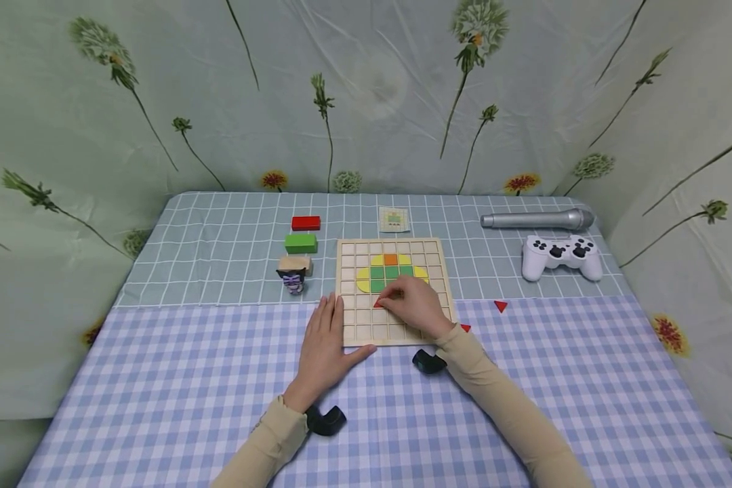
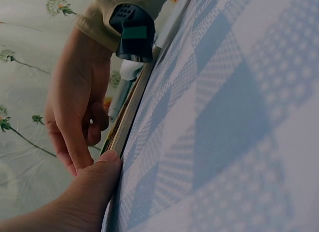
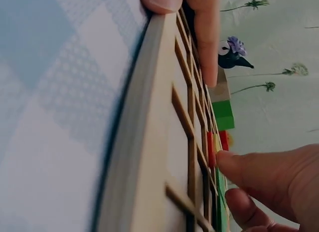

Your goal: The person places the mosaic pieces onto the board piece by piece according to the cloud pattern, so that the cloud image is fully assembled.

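Observation:
A wooden grid board (image 1: 356,332) lies on the table with green square tiles (image 1: 377,272), an orange square tile (image 1: 391,259) and yellow curved tiles (image 1: 363,279) set in its upper middle. My right hand (image 1: 416,305) reaches over the board and pinches a red triangle tile (image 1: 378,303) just below the green ones. In the right wrist view that red tile (image 3: 210,148) shows edge-on at the grid, by the thumb tip. My left hand (image 1: 323,352) rests at the board's lower left corner, fingers straight along the left side, thumb at the front edge.
Two red triangle tiles lie right of the board, one (image 1: 501,306) farther out and one (image 1: 465,328) by the right wrist. Red (image 1: 306,223), green (image 1: 301,243) and wooden blocks (image 1: 294,263), a small figurine (image 1: 293,281), a pattern card (image 1: 394,219), microphone (image 1: 533,219) and game controller (image 1: 561,257) surround it.

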Tool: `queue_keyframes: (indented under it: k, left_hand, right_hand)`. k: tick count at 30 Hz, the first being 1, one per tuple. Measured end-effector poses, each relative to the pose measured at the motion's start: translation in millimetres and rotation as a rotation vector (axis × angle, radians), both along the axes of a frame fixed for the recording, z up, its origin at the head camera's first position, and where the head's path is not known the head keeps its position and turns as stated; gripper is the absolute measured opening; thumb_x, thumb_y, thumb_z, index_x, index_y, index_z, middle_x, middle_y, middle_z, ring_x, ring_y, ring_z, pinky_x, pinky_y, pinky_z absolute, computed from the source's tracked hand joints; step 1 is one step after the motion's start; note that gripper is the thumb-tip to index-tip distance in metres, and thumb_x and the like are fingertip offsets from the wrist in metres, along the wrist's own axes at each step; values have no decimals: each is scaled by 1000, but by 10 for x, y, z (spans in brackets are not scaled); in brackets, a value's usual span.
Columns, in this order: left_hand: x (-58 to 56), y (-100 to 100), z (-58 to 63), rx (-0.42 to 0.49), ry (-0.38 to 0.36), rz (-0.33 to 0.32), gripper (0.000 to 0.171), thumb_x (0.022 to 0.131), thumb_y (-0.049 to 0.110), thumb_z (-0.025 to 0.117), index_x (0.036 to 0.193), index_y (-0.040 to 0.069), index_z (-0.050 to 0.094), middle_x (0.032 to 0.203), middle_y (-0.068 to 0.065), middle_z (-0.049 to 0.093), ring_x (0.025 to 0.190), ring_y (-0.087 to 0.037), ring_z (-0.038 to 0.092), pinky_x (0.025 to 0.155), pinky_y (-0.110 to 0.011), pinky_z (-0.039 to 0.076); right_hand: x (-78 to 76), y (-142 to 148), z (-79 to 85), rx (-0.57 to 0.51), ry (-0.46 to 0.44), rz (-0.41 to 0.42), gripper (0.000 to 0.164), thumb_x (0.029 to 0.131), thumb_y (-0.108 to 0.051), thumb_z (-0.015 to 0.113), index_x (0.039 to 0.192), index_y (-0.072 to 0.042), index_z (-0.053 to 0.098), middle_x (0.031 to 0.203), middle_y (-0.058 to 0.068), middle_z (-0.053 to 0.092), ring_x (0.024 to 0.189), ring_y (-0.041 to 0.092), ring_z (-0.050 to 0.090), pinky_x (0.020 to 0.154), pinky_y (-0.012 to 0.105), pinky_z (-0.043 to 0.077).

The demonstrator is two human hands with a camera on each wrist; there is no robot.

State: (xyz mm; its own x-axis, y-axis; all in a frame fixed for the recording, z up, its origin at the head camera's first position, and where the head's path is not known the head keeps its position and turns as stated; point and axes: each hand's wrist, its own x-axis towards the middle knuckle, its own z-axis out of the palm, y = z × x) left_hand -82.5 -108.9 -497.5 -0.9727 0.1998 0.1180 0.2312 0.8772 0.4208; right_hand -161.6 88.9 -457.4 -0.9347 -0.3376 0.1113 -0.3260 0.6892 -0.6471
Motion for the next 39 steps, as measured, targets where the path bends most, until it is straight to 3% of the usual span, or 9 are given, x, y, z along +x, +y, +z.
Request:
queue_keyframes:
  k: [4,12,21,27,32,36,39]
  left_hand:
    - [6,10,0,8,-3,-7,108,79,66,61,150,-2,16,155,-19,15,143,-30,5,114,-43,9]
    - [5,-6,11,2,-2,-11,107,80,65,61,150,-2,15,155,-18,14,143,-30,5,114,-43,8]
    - [1,-13,22,1,-10,-7,107,80,65,61,150,-2,15,155,-19,13,143,-30,4,115,-42,7]
    - [-5,-10,20,1,-5,-5,107,80,64,62,150,-3,15,155,-19,14,143,-31,5,115,-42,6]
    - [-9,-10,9,-3,-3,-4,107,80,64,62,150,-3,15,155,-19,14,143,-31,5,115,-43,7]
    - [-7,-8,4,-5,-12,-1,108,80,65,61,150,-2,15,155,-19,13,143,-30,4,114,-43,7]
    - [-1,-4,0,-3,-16,-3,107,80,66,60,150,-2,15,155,-19,12,143,-30,4,115,-43,7]
  right_hand:
    - [27,213,44,-70,-25,-22,4,82,-18,75,80,-15,74,75,-6,60,69,13,52,62,31,44]
    - [98,825,147,-135,9,-57,7,84,-12,73,88,-7,74,78,0,63,60,15,48,53,26,40]
    - [267,1293,88,-101,-153,-57,14,82,-12,75,93,-6,72,84,1,64,70,17,53,57,25,43]
    - [368,1415,0,-51,-183,-7,18,77,-13,80,92,-8,73,88,-2,66,73,16,52,63,25,44]
    - [415,1410,-29,-10,-120,12,19,74,-10,82,91,-8,73,84,-4,63,71,15,50,63,25,42]
    - [445,1380,-36,9,-93,-6,17,74,-6,80,89,-7,71,81,-2,60,69,15,48,60,26,40]
    - [468,1366,-44,-4,-138,-41,19,74,-4,80,88,-8,68,75,-1,56,65,15,46,55,25,38]
